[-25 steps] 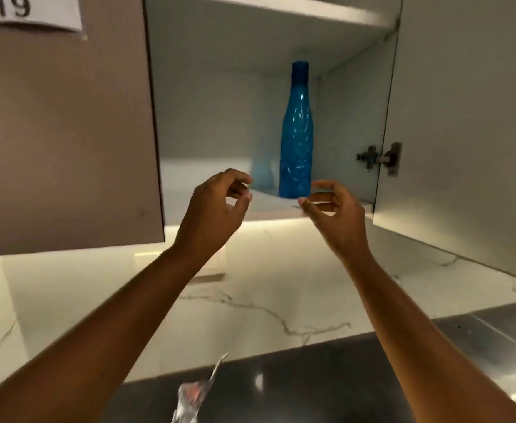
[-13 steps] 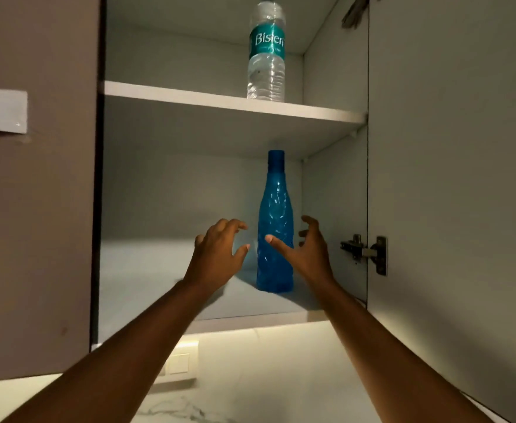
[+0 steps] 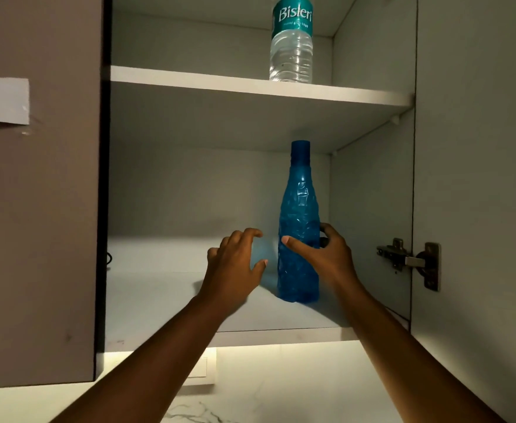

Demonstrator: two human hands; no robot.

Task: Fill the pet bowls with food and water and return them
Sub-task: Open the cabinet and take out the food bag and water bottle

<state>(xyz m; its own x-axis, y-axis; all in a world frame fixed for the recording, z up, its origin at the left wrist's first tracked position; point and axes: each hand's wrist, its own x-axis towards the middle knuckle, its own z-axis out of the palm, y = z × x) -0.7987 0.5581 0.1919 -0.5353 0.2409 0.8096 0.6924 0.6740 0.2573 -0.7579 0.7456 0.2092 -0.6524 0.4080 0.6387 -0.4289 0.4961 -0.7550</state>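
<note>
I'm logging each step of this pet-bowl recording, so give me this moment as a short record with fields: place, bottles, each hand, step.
place: open wall cabinet with two shelves
blue bottle: upright on the lower shelf, cap on
clear Bisleri bottle: upright on the upper shelf
right hand: thumb and fingers wrapped round the blue bottle's lower body
left hand: fingers spread and curved, just left of the blue bottle, not touching
step: taking hold of the blue bottle, not yet lifted

Tall blue textured plastic bottle (image 3: pixel 299 233) upright on lower cabinet shelf (image 3: pixel 165 303), toward right side. Clear plastic water bottle with teal label (image 3: pixel 291 47) on upper shelf (image 3: pixel 220 84), above it. Right hand (image 3: pixel 327 257) around blue bottle; left hand (image 3: pixel 232 267) just left, apart. Open cabinet door (image 3: pixel 479 178) right.
</note>
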